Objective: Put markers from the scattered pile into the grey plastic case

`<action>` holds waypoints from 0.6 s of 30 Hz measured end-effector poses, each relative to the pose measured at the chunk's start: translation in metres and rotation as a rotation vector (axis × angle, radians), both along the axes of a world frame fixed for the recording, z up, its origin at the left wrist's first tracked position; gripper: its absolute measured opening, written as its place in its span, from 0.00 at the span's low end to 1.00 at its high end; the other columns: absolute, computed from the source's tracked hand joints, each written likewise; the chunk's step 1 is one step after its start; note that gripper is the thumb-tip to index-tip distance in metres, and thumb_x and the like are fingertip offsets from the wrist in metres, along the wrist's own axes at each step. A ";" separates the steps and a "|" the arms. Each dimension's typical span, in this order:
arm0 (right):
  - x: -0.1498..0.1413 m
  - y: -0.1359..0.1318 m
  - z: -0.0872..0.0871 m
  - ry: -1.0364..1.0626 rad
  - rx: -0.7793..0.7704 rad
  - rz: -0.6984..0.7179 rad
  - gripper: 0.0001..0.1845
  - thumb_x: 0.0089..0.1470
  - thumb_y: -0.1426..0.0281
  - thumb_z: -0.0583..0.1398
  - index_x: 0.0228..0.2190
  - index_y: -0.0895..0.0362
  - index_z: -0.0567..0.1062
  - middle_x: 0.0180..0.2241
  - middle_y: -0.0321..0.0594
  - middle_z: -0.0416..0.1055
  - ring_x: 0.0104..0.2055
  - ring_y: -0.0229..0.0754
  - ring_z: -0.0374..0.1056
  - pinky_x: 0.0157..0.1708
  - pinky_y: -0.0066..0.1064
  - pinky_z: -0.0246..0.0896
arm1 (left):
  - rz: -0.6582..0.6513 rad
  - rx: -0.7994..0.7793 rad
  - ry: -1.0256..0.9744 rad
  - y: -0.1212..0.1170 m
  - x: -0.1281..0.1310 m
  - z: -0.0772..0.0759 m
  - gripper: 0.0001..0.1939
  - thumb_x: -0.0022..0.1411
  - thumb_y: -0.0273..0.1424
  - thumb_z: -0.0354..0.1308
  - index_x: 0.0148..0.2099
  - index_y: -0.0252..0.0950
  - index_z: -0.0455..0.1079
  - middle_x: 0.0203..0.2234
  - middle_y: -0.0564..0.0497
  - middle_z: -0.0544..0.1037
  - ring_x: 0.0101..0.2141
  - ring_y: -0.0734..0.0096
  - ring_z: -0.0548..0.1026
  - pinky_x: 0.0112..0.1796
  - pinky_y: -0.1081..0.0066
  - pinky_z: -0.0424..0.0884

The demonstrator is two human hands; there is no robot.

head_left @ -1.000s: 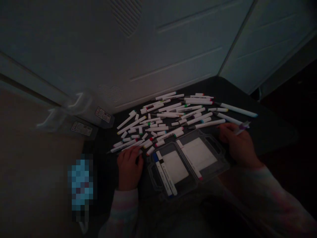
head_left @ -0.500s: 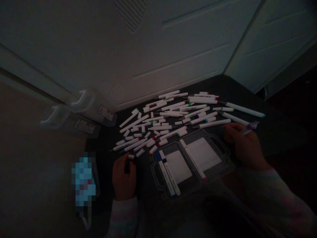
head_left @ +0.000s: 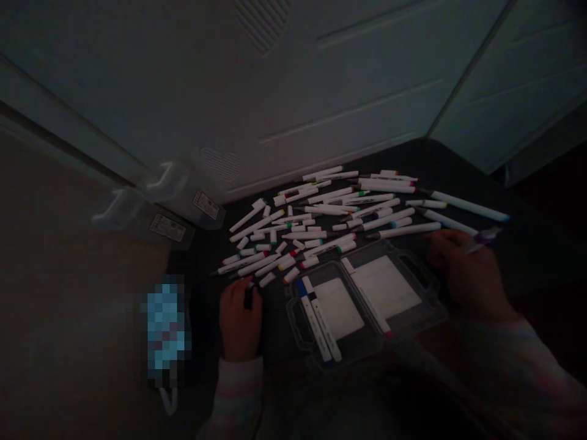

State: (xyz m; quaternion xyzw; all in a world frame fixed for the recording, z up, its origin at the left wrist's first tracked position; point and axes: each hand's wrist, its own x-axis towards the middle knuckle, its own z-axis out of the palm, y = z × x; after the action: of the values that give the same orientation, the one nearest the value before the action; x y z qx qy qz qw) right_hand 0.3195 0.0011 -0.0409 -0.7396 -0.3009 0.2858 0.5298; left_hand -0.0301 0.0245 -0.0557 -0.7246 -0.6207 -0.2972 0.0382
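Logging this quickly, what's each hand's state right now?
Left hand: curled at a white marker cap; grip cannot be told.
Right hand: closed, holding a purple-ended marker.

dim light here; pale grooved panel (head_left: 367, 67) rising ahead of me, ribbed heart (head_left: 222, 164) low on it, dark tabletop (head_left: 452, 172) beneath.

The view is dim and soft, near black in places, with a blue patch (head_left: 167, 327) coarsely pixelated.

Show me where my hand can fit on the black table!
Bare tabletop shows between the left hand and open case; another patch seems free right of the right hand. Markers and caps crowd the space between case and white panel.
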 end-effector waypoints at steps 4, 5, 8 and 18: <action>-0.002 0.000 0.003 0.023 -0.006 -0.005 0.09 0.44 0.63 0.59 0.24 0.57 0.70 0.14 0.29 0.57 0.18 0.31 0.52 0.19 0.26 0.44 | -0.024 0.066 0.050 -0.001 0.001 0.001 0.10 0.57 0.28 0.51 0.40 0.31 0.68 0.35 0.43 0.71 0.39 0.65 0.69 0.41 0.66 0.67; -0.002 -0.001 0.003 0.020 -0.006 -0.004 0.09 0.44 0.63 0.59 0.24 0.57 0.70 0.14 0.29 0.57 0.18 0.31 0.53 0.19 0.26 0.44 | -0.039 0.084 0.067 -0.001 0.002 0.002 0.10 0.56 0.28 0.52 0.41 0.30 0.68 0.35 0.43 0.71 0.39 0.65 0.68 0.41 0.66 0.67; -0.002 -0.001 0.004 0.024 -0.010 -0.010 0.08 0.44 0.64 0.59 0.25 0.56 0.70 0.15 0.30 0.58 0.18 0.31 0.53 0.19 0.27 0.44 | -0.114 0.104 0.129 -0.002 0.004 0.005 0.11 0.56 0.27 0.53 0.42 0.31 0.67 0.36 0.43 0.71 0.40 0.64 0.67 0.41 0.64 0.66; -0.004 -0.001 0.005 0.009 0.007 0.036 0.07 0.46 0.63 0.58 0.24 0.53 0.70 0.16 0.32 0.56 0.19 0.34 0.51 0.19 0.30 0.43 | -0.231 0.062 0.190 0.008 0.015 0.019 0.11 0.55 0.26 0.54 0.43 0.34 0.68 0.39 0.44 0.71 0.42 0.62 0.66 0.44 0.60 0.63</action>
State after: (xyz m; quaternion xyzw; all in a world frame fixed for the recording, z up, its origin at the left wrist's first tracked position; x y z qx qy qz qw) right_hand 0.3155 0.0003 -0.0363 -0.7309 -0.3128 0.2975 0.5286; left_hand -0.0148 0.0328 -0.0372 -0.8143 -0.5175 -0.2488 0.0845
